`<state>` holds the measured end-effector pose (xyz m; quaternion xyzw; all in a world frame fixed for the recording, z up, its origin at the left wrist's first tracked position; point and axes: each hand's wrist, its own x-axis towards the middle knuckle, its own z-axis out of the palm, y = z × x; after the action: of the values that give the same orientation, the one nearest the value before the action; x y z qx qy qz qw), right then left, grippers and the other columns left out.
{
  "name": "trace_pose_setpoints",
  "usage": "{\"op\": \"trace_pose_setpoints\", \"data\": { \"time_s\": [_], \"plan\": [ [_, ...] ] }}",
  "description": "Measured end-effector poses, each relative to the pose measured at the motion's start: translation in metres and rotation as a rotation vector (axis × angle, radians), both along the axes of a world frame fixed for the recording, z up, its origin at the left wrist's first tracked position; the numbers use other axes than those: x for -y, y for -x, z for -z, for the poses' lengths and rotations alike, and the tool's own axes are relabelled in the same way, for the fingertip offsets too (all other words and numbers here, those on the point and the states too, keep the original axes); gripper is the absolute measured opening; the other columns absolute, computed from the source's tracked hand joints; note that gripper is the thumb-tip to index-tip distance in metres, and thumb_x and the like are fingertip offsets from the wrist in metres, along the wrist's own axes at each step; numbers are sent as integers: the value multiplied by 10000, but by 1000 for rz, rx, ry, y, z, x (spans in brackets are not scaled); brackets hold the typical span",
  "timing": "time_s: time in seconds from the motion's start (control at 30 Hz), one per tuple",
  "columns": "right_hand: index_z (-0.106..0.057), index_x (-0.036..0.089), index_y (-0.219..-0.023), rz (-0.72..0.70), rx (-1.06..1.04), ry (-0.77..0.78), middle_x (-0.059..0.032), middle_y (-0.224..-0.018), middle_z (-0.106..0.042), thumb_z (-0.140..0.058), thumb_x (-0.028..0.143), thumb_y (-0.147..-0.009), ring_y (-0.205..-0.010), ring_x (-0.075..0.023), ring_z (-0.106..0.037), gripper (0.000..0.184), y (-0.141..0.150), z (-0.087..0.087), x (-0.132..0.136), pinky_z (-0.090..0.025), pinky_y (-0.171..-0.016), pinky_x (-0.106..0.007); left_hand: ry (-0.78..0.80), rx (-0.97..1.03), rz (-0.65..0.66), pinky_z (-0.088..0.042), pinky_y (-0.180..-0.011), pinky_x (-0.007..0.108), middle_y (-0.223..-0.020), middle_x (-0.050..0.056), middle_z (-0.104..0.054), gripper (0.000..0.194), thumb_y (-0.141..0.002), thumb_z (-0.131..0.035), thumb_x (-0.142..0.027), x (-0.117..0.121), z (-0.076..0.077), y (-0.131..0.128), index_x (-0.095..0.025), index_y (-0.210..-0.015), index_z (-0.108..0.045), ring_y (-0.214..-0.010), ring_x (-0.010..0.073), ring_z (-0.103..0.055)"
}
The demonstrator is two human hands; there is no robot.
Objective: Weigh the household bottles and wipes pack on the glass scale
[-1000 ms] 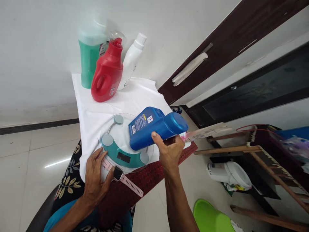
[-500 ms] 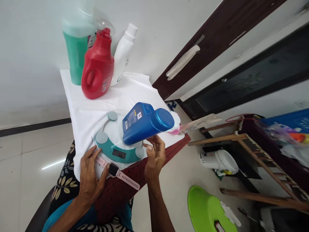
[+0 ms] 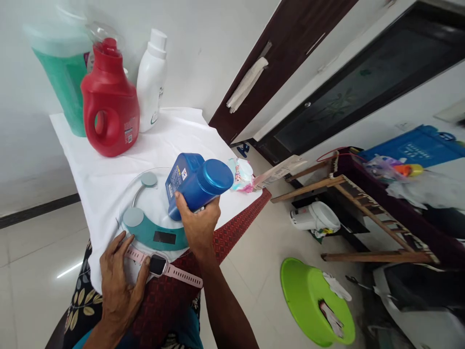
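A blue bottle (image 3: 185, 177) with a wide round cap stands on the glass bathroom scale (image 3: 147, 230), which has a teal panel and a dark display. My right hand (image 3: 200, 223) is wrapped around the bottle's near side, thumb on its front face; the other fingers are partly hidden behind it. At the scale's near-left edge, my left hand (image 3: 121, 278) lies with its fingers apart. Its thumb tip touches a smartwatch (image 3: 159, 265) with a pink strap, which lies along the table edge in front of the scale.
Behind the scale stand a red jug (image 3: 111, 104), a white bottle (image 3: 150, 82) and a large container of green liquid (image 3: 63, 72). A colourful packet (image 3: 242, 175) lies at the white cloth's (image 3: 178, 131) right side. A green basin (image 3: 308, 300) and white bucket (image 3: 314, 215) are on the floor.
My right hand has moved from beside the blue bottle onto it and taken hold. The left hand stays by the scale's edge. The whole view has shifted, so things appear further left.
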<state>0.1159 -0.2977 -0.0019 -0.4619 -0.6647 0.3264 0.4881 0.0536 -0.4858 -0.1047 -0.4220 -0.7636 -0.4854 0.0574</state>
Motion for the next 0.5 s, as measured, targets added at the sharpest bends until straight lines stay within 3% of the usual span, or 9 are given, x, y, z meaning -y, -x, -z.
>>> {"op": "trace_pose_setpoints", "data": {
  "time_s": [0.1, 0.2, 0.37, 0.5],
  "plan": [
    [-655, 241, -1089, 20, -42, 12, -86, -1004, -773, -912, 582, -718, -886, -298, -730, 565, 1, -2, -13, -634, -875, -530, 18, 6, -8, -474, -1179, 617, -1522, 211, -566, 562, -1056, -677, -380, 0, -1, -1, -181, -1559, -527, -1436, 409, -544],
    [-658, 232, -1123, 21, -98, -4, -86, -1042, -781, -904, 583, -736, -921, -286, -745, 577, -1, -5, -44, -640, -880, -496, 32, 8, -10, -475, -1180, 614, -1537, 205, -557, 562, -1055, -677, -377, 0, -2, -1, -189, -1564, -530, -1445, 410, -536],
    [-617, 232, -1174, 208, -54, -104, -112, -1129, -768, -885, 546, -740, -1032, -318, -740, 599, 2, -1, -135, -591, -1013, -554, 95, 43, -8, -465, -1195, 645, -1553, 208, -553, 592, -1044, -691, -369, 4, -2, -1, -197, -1584, -522, -1460, 425, -528],
    [-581, 217, -1201, 397, 61, -56, -160, -1197, -756, -877, 409, -717, -1166, -376, -725, 600, 9, 2, -212, -543, -1093, -561, 125, 52, -28, -502, -1165, 651, -1549, 186, -563, 612, -1041, -678, -375, 5, 0, -1, -240, -1613, -507, -1437, 422, -553]
  ]
}}
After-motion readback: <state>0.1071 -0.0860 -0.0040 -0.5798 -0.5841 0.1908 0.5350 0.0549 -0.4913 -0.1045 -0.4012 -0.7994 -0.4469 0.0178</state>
